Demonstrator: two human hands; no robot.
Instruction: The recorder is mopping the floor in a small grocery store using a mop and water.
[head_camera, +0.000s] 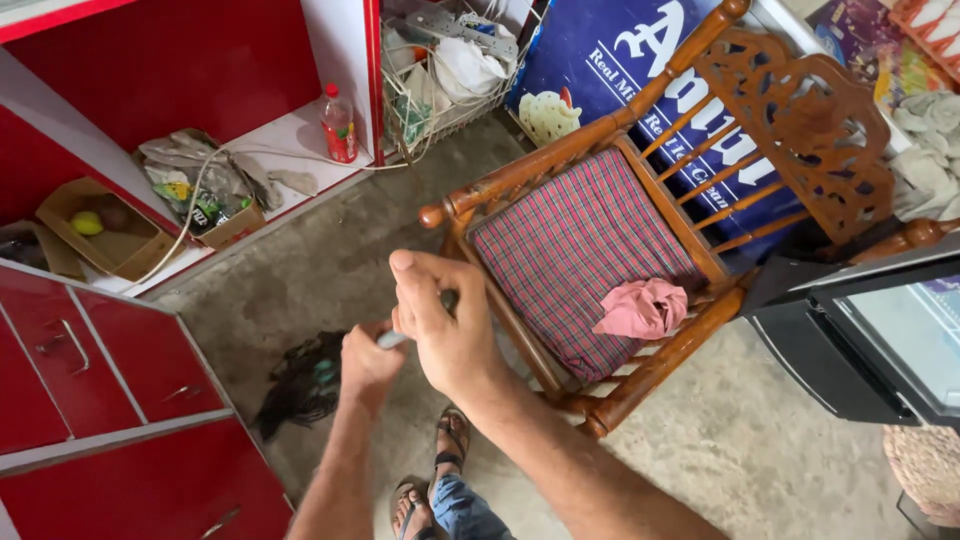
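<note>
My left hand is clenched around the end of a thin grey rod-like object. My right hand closes over the other end of it, thumb up; a dark tip shows between its fingers. What the object is cannot be told. Both hands hover over the concrete floor just left of a wooden armchair with a red plaid cushion. A crumpled pink cloth lies on the cushion's near corner. Below the hands lies a dark tangle of cords.
Red cabinets stand at left, with a shelf holding a cardboard box, rags and a red bottle. A wire basket and a blue signboard sit behind the chair. A dark glass-topped case is at right. My sandalled feet show below.
</note>
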